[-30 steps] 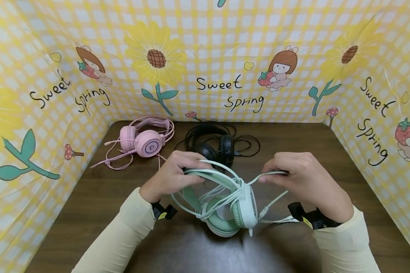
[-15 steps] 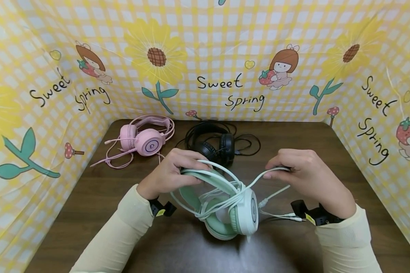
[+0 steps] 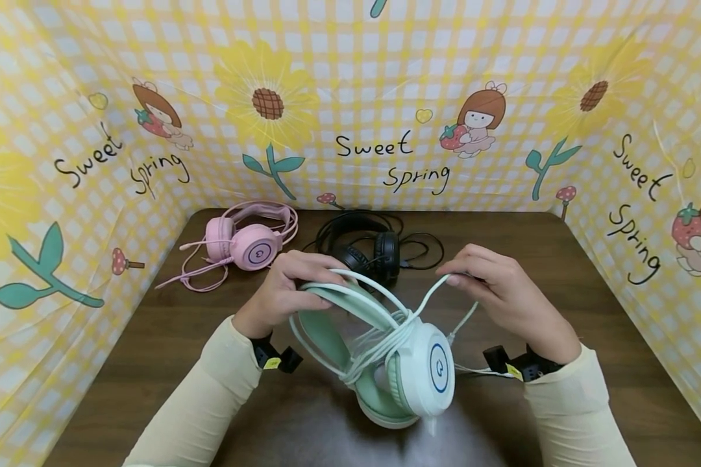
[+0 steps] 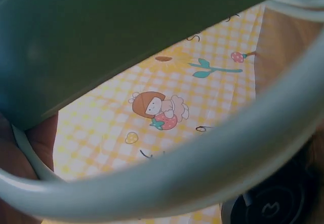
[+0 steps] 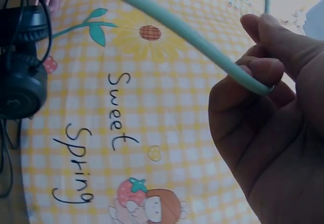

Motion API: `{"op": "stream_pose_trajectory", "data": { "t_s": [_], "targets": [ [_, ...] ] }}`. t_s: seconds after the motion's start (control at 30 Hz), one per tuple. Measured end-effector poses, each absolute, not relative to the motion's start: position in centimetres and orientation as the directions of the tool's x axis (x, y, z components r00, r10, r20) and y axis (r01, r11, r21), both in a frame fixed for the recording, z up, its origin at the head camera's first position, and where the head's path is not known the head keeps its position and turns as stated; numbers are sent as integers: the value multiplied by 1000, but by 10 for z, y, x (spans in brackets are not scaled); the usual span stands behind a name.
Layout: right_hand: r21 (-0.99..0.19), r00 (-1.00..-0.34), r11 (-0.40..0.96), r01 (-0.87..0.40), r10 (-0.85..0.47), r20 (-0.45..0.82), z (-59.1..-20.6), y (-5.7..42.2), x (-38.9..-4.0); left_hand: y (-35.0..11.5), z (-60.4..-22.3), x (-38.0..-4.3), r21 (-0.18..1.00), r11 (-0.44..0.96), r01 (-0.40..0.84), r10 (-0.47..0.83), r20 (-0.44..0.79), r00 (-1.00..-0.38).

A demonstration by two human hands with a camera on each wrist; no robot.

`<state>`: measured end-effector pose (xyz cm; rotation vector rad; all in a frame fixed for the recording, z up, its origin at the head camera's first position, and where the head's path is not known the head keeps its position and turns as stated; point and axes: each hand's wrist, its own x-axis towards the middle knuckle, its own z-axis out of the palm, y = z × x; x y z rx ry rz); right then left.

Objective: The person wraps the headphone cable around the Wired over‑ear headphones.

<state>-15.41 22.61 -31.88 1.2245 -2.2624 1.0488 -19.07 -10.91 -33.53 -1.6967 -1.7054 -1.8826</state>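
My left hand (image 3: 284, 287) grips the mint-green headphones (image 3: 434, 370) by the headband, thumb under it and fingers over the top. The headphones hang tilted, ear cups toward me, with several turns of cable wrapped around the ear cup ends. My right hand (image 3: 496, 292) pinches a stretch of the mint cable (image 3: 425, 302) between thumb and fingers, to the right of the headband. In the right wrist view the cable (image 5: 177, 26) runs into the curled fingers. A cable joint with thinner plug leads hangs below that hand, partly behind the ear cup.
Pink headphones (image 3: 251, 243) with a boom mic lie at the back left of the brown table (image 3: 502, 233). Black headphones (image 3: 385, 254) with a looped cable lie at the back middle, just behind the mint headband. A yellow checked cloth (image 3: 350, 97) walls the table on three sides.
The headphones have swung so the right ear cup's outer face turns toward me and sits slightly lower. My right hand first shifts slightly right, then left and up, with the cable.
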Motion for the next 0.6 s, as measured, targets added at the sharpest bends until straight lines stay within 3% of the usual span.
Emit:
{"op": "stream_pose_trajectory", "data": {
  "t_s": [0.37, 0.6],
  "targets": [
    [-558, -640, 342, -756, -564, 522, -339, 209, -165, -110, -338, -185, 711, -434, 553, 474, 702, -531],
    [-624, -679, 326, -710, -553, 483, -349, 195, -168, -101, -346, -186, 692, -558, 457, 452, 716, -532]
  ]
}}
